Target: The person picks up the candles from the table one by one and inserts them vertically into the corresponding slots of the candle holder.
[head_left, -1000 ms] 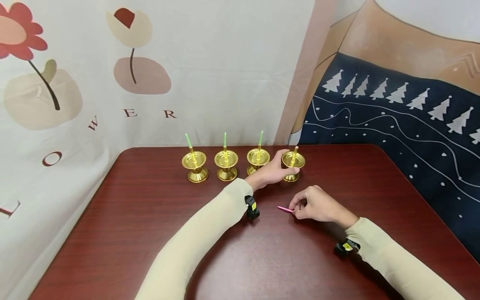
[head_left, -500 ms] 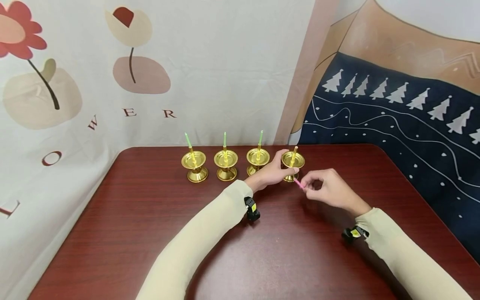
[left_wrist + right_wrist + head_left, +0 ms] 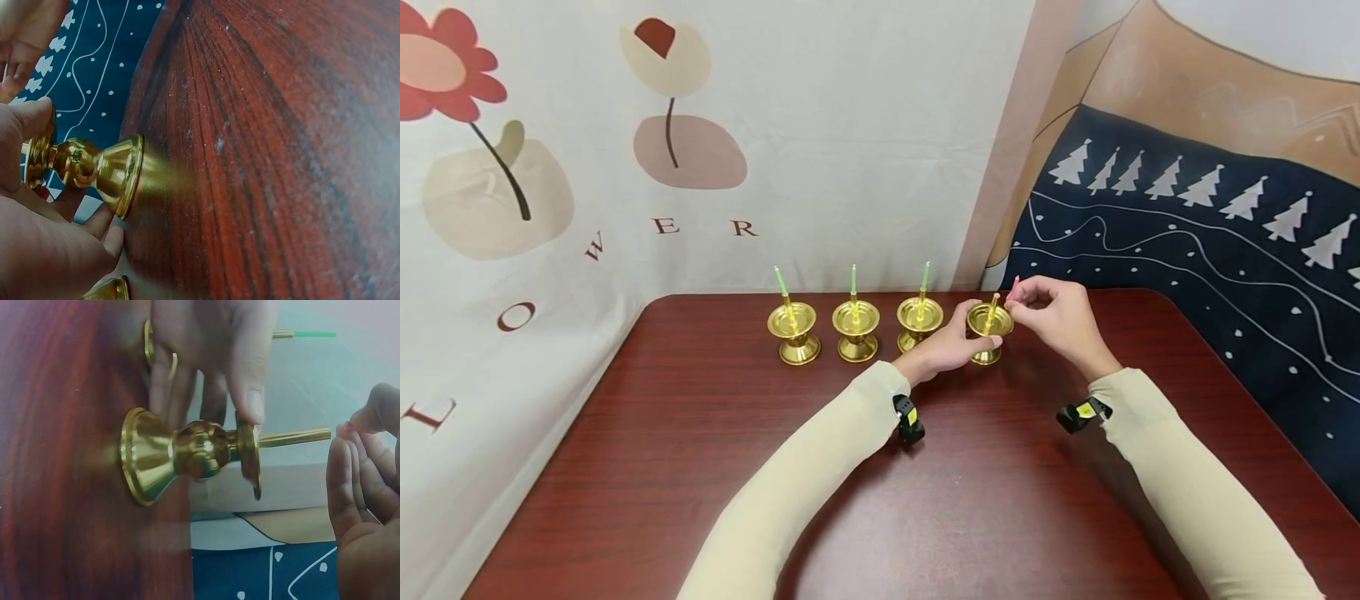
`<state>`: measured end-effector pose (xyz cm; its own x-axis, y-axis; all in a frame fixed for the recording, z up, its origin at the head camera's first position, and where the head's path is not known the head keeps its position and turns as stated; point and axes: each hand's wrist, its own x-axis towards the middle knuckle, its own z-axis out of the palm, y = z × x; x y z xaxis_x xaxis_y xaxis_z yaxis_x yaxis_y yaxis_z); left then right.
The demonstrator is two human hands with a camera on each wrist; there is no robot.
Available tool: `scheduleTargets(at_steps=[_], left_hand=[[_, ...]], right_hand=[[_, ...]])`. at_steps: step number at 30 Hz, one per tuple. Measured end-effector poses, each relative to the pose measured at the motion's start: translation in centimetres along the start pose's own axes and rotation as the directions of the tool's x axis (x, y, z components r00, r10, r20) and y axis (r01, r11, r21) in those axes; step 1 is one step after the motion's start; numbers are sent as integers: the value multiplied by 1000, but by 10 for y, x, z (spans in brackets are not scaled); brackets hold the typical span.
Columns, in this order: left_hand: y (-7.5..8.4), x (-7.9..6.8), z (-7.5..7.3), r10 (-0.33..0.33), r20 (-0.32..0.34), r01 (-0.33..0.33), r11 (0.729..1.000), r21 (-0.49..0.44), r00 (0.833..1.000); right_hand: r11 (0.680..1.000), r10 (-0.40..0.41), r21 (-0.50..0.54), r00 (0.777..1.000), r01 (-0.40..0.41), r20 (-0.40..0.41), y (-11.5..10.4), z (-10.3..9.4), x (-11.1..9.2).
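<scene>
The rightmost brass candle holder (image 3: 1000, 322) stands on the table, its thin upright tube bare on top. My left hand (image 3: 946, 346) grips this holder, thumb at the dish rim and fingers round the far side. Just right of the tube, my right hand (image 3: 1063, 321) pinches a thin pink candle (image 3: 1015, 288), whose tip points up. In the right wrist view the pinching fingertips (image 3: 351, 428) are level with the tube's end (image 3: 312, 435), and most of the candle is hidden. The left wrist view shows the holder's base (image 3: 122, 172) on the tabletop.
To the left stand three like holders in a row, the nearest (image 3: 921, 310) close beside my left wrist. Each bears a green candle (image 3: 853, 278). Behind the reddish-brown table (image 3: 700, 467) hang a white flower-print cloth (image 3: 865, 150) and a dark blue tree-print cloth (image 3: 1195, 242).
My right hand has lifted the pink candle from the tabletop up to beside the rightmost holder's tube, turning it from lying flat to upright. My left hand has stayed on the holder.
</scene>
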<state>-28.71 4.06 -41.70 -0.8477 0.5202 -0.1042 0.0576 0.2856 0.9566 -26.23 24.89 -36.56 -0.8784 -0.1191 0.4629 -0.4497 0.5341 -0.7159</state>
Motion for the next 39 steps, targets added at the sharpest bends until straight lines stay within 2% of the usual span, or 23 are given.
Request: scheduleTargets(at_steps=[6, 22, 39], left_hand=[[-1, 1, 2, -10, 2, 10, 1000, 1, 1000], [0, 2, 1, 0, 16, 0, 1000, -5, 1000], [-1, 2, 1, 1, -4, -2, 1000, -23, 1000]], right_hand=[[1000, 14, -6, 999, -14, -33, -1, 3, 10], [998, 30, -57, 999, -32, -22, 2, 8, 16], [999, -11, -51, 1000, 9, -22, 7, 13, 19]])
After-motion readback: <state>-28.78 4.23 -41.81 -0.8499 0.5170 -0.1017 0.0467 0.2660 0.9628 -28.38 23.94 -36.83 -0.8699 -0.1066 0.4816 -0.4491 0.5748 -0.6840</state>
